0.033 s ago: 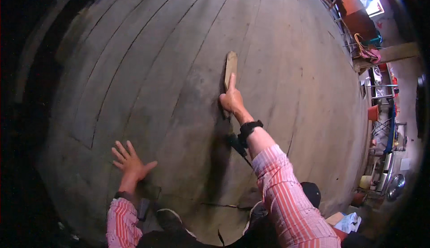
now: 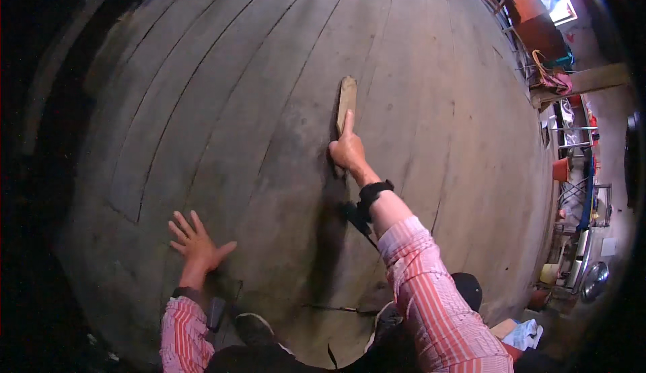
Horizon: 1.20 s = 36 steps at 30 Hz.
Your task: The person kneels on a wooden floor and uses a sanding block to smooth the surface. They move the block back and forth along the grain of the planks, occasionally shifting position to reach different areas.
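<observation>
The dim, grey-brown plank floor (image 2: pixel 417 83) shows dark seams (image 2: pixel 166 125) to the left of the grip. The right hand (image 2: pixel 348 151) is closed on the near part of a long, flat, tan wood-like slat (image 2: pixel 347 95) extending ahead of the grip; the empty left hand (image 2: pixel 198 245), behind and left, is spread wide. Held near one end only, the slat could, in my judgement, twist if its tip caught a seam.

The right hand (image 2: pixel 348 151) hides part of the stick (image 2: pixel 347 93) near centre; the lower edge crops both sleeves (image 2: pixel 437 299).
</observation>
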Each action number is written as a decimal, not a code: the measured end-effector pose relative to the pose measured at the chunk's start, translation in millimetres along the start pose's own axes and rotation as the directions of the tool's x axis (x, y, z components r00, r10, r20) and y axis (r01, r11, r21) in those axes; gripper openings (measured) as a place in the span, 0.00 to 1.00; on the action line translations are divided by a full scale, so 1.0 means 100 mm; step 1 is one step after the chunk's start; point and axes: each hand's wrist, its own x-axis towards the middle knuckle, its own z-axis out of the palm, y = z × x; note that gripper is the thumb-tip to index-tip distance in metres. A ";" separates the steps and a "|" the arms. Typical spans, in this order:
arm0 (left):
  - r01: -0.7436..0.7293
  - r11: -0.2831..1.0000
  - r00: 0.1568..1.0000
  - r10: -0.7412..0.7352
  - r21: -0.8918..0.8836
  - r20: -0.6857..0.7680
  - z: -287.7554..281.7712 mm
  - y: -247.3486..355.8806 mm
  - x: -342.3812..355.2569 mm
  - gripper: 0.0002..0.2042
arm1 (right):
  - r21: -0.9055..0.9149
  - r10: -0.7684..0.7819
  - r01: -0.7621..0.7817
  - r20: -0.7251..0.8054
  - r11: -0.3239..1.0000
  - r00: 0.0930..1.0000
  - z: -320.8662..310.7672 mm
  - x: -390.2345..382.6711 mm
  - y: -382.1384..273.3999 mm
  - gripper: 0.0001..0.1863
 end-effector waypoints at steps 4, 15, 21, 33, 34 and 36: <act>-0.015 1.000 1.000 0.015 -0.003 -0.006 -0.03 0.04 -0.01 0.64 | -0.043 0.140 -0.135 0.164 0.990 0.976 0.16 -0.72 -0.01 0.49; -0.022 1.000 1.000 0.022 0.017 0.002 -0.05 0.05 -0.01 0.63 | -0.102 0.044 -0.029 0.148 0.994 0.988 0.09 -0.52 0.01 0.48; -0.033 0.999 0.999 0.033 0.003 -0.016 -0.05 0.05 0.01 0.63 | 0.010 0.030 -0.031 0.050 0.999 0.998 0.18 -0.26 -0.08 0.48; -0.004 1.000 1.000 0.004 0.011 0.025 -0.07 0.08 0.05 0.63 | 0.055 -0.177 0.176 0.020 0.983 0.984 0.61 -0.46 -0.37 0.47; -0.002 1.000 0.999 0.002 0.023 0.034 -0.08 0.08 0.04 0.63 | 0.023 -0.103 0.101 0.094 0.995 0.990 0.61 -0.40 -0.38 0.47; -0.002 0.999 0.999 0.001 0.032 0.037 -0.13 0.10 0.03 0.63 | -0.019 -0.163 0.165 0.065 0.986 0.984 0.56 -0.31 -0.49 0.46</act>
